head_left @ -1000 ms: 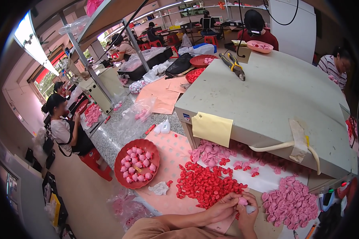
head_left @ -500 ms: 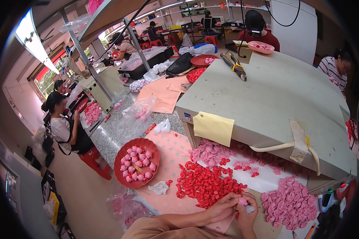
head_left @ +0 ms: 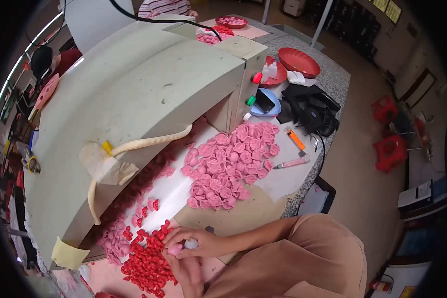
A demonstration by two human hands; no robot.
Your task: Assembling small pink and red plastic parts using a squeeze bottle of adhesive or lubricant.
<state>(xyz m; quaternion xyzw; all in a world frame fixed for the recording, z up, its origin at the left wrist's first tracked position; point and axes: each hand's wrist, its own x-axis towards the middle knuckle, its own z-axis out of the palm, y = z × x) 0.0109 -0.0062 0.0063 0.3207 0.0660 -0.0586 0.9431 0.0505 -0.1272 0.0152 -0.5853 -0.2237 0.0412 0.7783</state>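
My left hand (head_left: 187, 272) comes up from the lower edge, its fingers closed on a small pink piece (head_left: 175, 249). Close against it, my right hand (head_left: 203, 242) curls around a small whitish translucent bottle (head_left: 190, 243), its fingertips touching the pink piece too. Just left of both hands spreads a heap of small glossy red bow-shaped pieces (head_left: 146, 268). Beyond my right hand lies a large pile of pink cupped pieces (head_left: 228, 164). A few pink pieces with red parts attached (head_left: 143, 212) rest on the white sheet between the piles.
A grey-green machine housing (head_left: 134, 64) arches over the worktop, with a taped cream cord (head_left: 149, 144) on its front. To the right are an orange cutter (head_left: 296, 139), a pen-like tool (head_left: 292, 162), a blue tray (head_left: 267, 102) with a phone, a black bag (head_left: 310, 107) and red bowls (head_left: 299, 62).
The view has swung to the right, so the bowl of pink balls has left it and the right-hand tabletop shows. My hands stay together around the pink piece and bottle.
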